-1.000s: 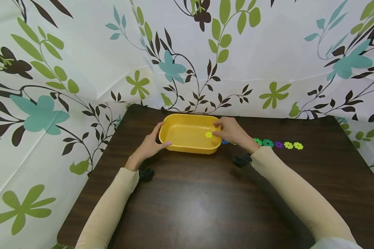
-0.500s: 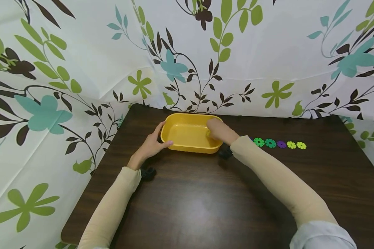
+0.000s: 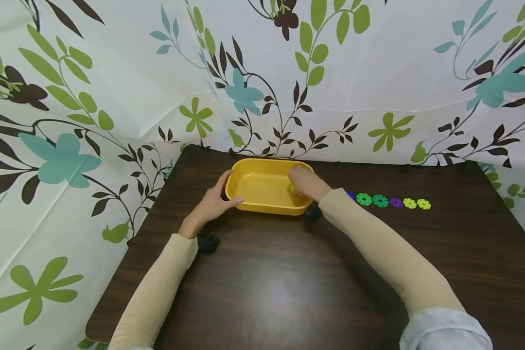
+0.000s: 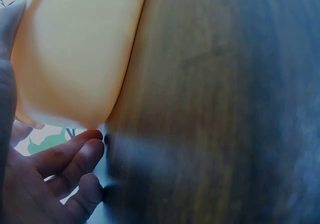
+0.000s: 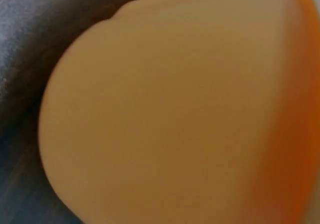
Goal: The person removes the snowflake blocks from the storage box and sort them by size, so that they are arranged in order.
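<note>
A yellow plastic tub (image 3: 262,192) stands at the back of the dark table. My left hand (image 3: 212,201) grips its left end, thumb over the front rim and fingers along the outside. In the left wrist view, the fingers (image 4: 65,166) of that hand lie under the end of the tub. My right hand (image 3: 307,182) reaches into the tub's right end, fingers bent down. A small yellow flower-shaped disc (image 3: 291,188) shows only as an edge at these fingers, mostly hidden. The right wrist view holds just the tub's blurred outer wall (image 5: 160,109).
Several flower-shaped discs lie in a row to the right: a green disc (image 3: 364,199), a teal one (image 3: 380,201), a purple one (image 3: 395,202) and yellow ones. My right forearm covers the row's left part. A patterned cloth (image 3: 332,97) hangs behind the table (image 3: 262,272).
My right hand has moved left and down into the tub with the yellow disc, turning so its back hides the disc. The left hand keeps its hold on the tub.
</note>
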### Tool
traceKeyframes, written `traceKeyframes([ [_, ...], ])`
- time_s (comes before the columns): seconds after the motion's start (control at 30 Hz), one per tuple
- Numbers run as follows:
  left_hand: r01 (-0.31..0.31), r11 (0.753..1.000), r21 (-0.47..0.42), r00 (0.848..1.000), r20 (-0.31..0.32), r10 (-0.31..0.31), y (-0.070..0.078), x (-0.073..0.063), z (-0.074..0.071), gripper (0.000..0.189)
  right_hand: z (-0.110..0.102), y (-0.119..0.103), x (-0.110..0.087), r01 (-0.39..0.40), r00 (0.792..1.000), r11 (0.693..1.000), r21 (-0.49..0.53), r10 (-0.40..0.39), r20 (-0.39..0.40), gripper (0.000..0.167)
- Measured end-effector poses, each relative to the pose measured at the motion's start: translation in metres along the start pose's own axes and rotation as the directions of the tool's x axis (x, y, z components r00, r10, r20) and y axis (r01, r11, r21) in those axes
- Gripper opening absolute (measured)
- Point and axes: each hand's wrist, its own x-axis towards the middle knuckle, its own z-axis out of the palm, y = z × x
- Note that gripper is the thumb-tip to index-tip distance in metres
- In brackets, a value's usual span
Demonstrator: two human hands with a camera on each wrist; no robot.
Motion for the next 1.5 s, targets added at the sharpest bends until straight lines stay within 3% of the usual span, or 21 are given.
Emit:
traceKeyframes([
  [0.17,0.035,0.999,-0.029,0.999,0.009,-0.035,0.010,-0.005,-0.002,0.109,0.000,0.001,0.004,0.017,1.000,1.000,-0.016,-0.017,0.013,0.008],
  [0.33,0.067,0.997,-0.030,0.998,0.021,-0.066,0.012,-0.004,-0.002,0.108,-0.001,0.001,0.003,0.015,1.000,1.000,-0.018,-0.014,0.021,0.013],
  [0.37,0.068,0.997,-0.034,0.998,0.015,-0.068,0.006,-0.002,0.000,0.108,-0.001,0.000,0.002,0.019,1.000,1.000,-0.019,-0.019,0.018,0.015],
  [0.57,0.034,0.999,-0.017,0.999,0.002,-0.034,0.005,-0.002,0.000,0.109,-0.001,0.000,0.001,0.028,0.999,1.000,0.001,-0.029,0.032,0.020],
  [0.6,0.035,0.999,-0.010,0.999,0.006,-0.035,0.012,-0.005,-0.002,0.108,0.000,0.001,0.001,0.031,0.999,0.999,0.015,-0.032,0.037,0.020],
  [0.83,0.041,0.999,-0.009,0.999,0.007,-0.041,0.009,-0.004,-0.001,0.111,-0.001,0.006,-0.002,0.095,0.994,0.993,0.069,-0.098,0.048,0.030],
  [1.1,0.040,0.999,-0.004,0.999,0.014,-0.040,0.009,-0.004,-0.002,0.111,-0.003,0.008,-0.005,0.106,0.993,0.988,0.109,-0.111,0.042,0.031],
  [1.17,0.032,0.999,-0.003,0.999,0.009,-0.032,0.008,-0.003,-0.002,0.111,0.001,0.012,-0.001,0.118,0.992,0.984,0.134,-0.121,0.020,0.026],
  [1.27,0.028,1.000,-0.014,1.000,0.008,-0.028,0.012,-0.006,-0.003,0.111,0.017,0.028,0.018,0.157,0.988,0.973,0.166,-0.154,-0.032,0.006],
  [1.4,0.038,0.999,-0.010,0.999,0.005,-0.038,0.014,-0.007,-0.003,0.110,0.048,0.052,0.049,0.210,0.976,0.950,0.232,-0.191,-0.102,0.033],
  [1.5,0.040,0.999,-0.011,0.999,0.007,-0.040,0.013,-0.007,-0.003,0.110,0.055,0.057,0.052,0.249,0.964,0.936,0.247,-0.213,-0.161,0.040],
])
